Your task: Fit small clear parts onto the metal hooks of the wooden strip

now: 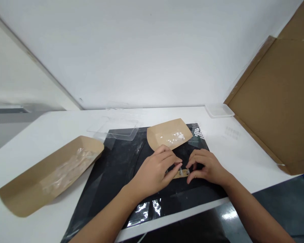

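My left hand [155, 170] and my right hand [207, 167] meet over a black mat [116, 168] on a white table. Between their fingertips lies a small tan piece [182, 173] with small metal parts on it. My left hand's fingers pinch a thin grey metal tool [180, 167] that points down at the piece. My right hand's fingers curl and press on the piece's right end. Just beyond the hands sits a small brown paper tray [167, 135] with white bits in it.
A long brown paper tray [50, 172] with clear plastic pieces lies at the left. A clear plastic lid [116, 130] and a sheet of white dots [199, 132] lie behind the mat. A clear shallow container [219, 110] and a big cardboard box [276, 101] stand right.
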Available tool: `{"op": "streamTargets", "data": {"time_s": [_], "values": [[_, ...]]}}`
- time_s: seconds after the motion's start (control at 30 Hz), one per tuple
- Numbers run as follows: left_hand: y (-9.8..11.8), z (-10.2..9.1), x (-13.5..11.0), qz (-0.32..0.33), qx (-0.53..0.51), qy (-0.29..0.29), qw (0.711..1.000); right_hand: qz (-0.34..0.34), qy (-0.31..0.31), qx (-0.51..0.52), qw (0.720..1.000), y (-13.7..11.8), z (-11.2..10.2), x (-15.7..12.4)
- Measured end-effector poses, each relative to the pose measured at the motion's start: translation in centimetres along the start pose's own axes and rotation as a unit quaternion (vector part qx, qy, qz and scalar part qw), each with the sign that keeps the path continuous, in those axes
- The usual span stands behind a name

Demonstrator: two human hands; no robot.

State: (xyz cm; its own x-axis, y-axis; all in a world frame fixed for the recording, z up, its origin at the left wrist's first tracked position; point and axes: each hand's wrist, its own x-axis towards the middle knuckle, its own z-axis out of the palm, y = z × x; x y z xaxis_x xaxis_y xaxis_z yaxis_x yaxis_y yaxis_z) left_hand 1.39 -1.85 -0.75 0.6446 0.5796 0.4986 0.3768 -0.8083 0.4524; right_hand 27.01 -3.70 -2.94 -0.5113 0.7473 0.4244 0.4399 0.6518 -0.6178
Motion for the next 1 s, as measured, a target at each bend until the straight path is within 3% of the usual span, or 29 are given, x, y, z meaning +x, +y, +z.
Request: {"op": "streamTargets", "data": {"time_s": [0.5, 1.0], "values": [[0.9, -0.1, 0.0, 0.018, -0.018, -0.074, 0.997, 0.013, -0.022, 0.007, 1.000, 0.3, 0.1, 0.0], [1.1, 0.9, -0.1, 0.064, 0.058, -0.106, 0.991, 0.034, -0.041, 0.011, 0.999, 0.2, 0.0, 0.0]]}}
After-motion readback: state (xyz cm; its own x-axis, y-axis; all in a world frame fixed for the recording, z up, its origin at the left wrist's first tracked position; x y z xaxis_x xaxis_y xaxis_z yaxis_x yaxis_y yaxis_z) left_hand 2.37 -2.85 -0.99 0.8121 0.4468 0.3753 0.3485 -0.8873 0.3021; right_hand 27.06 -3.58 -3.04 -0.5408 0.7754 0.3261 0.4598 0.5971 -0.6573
